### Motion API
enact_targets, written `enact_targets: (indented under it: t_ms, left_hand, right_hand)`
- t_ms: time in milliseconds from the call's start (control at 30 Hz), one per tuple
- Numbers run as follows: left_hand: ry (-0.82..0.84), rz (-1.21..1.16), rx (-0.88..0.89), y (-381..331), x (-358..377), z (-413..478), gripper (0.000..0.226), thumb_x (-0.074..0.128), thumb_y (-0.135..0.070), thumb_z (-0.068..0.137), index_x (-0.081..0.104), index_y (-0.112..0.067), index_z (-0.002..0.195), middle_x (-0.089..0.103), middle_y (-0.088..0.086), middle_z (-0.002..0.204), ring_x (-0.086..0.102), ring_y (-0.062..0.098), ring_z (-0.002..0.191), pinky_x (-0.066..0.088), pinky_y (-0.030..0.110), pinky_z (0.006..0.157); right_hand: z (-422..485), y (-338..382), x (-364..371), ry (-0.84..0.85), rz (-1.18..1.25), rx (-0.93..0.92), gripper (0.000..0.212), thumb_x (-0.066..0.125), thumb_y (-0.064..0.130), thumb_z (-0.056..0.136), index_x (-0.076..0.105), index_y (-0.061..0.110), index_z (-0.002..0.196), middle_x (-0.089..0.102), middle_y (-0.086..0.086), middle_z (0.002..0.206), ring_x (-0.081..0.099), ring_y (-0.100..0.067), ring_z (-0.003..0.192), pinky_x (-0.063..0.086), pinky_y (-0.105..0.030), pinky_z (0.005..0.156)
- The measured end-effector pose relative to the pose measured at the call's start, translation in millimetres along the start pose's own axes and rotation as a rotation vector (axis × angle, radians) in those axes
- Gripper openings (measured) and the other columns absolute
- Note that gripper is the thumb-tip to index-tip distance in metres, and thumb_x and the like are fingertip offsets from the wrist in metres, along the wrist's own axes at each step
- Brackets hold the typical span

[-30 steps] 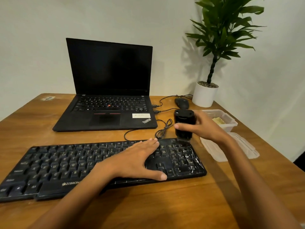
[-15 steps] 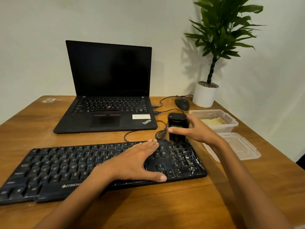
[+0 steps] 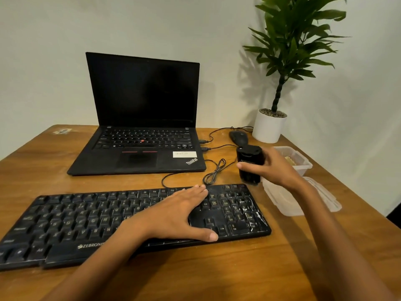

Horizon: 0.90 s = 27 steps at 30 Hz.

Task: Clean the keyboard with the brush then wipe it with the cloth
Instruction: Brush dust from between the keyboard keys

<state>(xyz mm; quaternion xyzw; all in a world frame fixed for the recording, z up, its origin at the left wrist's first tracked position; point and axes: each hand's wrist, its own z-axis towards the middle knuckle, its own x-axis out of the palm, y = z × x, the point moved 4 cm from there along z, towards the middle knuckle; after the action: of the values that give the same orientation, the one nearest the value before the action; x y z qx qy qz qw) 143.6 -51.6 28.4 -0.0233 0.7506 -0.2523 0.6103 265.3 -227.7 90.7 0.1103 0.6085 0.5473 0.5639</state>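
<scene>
A black keyboard (image 3: pixel 71 222) lies across the wooden desk near the front edge. My left hand (image 3: pixel 173 213) rests flat on its right half, fingers straight, thumb at the front edge. My right hand (image 3: pixel 273 168) grips a black brush (image 3: pixel 249 164), held upright just behind the keyboard's far right corner, bristles down. Inside a clear plastic box (image 3: pixel 303 168) behind my right hand lies a pale yellow cloth (image 3: pixel 291 160), partly hidden.
An open black laptop (image 3: pixel 141 127) stands behind the keyboard. A coiled cable (image 3: pixel 213 172) lies between them. A black mouse (image 3: pixel 238 136) and a white potted plant (image 3: pixel 269 124) sit at the back right. The box's clear lid (image 3: pixel 303 198) lies right of the keyboard.
My right hand has carried the brush back off the keyboard's right end to just behind its far corner. My left hand has stayed on the keys.
</scene>
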Motion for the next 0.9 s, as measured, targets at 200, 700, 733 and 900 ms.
enact_targets:
  t_ms: [200,700,733,900]
  left_hand:
    - [0.004,-0.006,-0.005,-1.7,-0.2,-0.4,0.100,0.054,-0.065,0.077,-0.003,-0.023,0.148,-0.012,-0.013,0.153,-0.012,-0.012,0.125,-0.007,0.014,0.104]
    - [0.015,-0.011,-0.013,3.7,1.8,1.1,0.100,0.051,-0.069,0.075,-0.005,-0.028,0.147,-0.014,-0.019,0.151,-0.016,-0.013,0.126,-0.008,0.016,0.105]
    - [0.007,-0.008,-0.013,4.2,1.9,1.6,0.100,0.051,-0.069,0.075,-0.004,-0.028,0.147,-0.014,-0.019,0.151,-0.016,-0.012,0.126,-0.008,0.016,0.105]
    - [-0.005,-0.012,-0.005,4.1,1.9,1.3,0.101,0.052,-0.069,0.075,-0.004,-0.028,0.147,-0.013,-0.018,0.152,-0.016,-0.012,0.127,-0.008,0.015,0.104]
  right_hand:
    - [20.8,14.6,42.9,0.183,-0.036,-0.081,0.016,0.072,0.025,0.076,0.061,0.028,0.087,0.065,0.014,0.080,0.060,0.007,0.074,0.044,-0.010,0.067]
    - [16.9,-6.9,22.8,0.030,0.011,-0.080,0.015,0.071,0.027,0.076,0.060,0.023,0.087,0.066,0.008,0.084,0.061,-0.003,0.078,0.047,-0.012,0.066]
    - [16.5,-6.1,19.9,0.019,-0.029,-0.091,0.015,0.071,0.030,0.076,0.059,0.026,0.086,0.065,0.010,0.083,0.060,0.000,0.077,0.045,-0.011,0.064]
    - [11.5,-20.8,11.2,-0.046,-0.020,-0.042,0.018,0.071,0.029,0.075,0.059,0.023,0.088,0.065,0.007,0.084,0.061,-0.005,0.080,0.047,-0.014,0.064]
